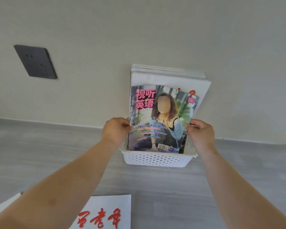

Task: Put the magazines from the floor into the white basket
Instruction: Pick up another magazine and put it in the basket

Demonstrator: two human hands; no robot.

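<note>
Gripping the glossy colour-cover magazine (157, 119) by its side edges, left hand (116, 129) and right hand (201, 133) stand it upright, long axis vertical, bottom inside the white perforated plastic basket (157, 160); another white magazine (104, 212) lies on the floor.

Pale wall (139, 30), dark socket (35, 61), grey floor (40, 154)

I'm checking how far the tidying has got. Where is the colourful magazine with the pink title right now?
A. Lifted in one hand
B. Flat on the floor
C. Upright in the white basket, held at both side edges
C: the magazine stands in the white basket, with the left hand and right hand on its side edges.
</note>
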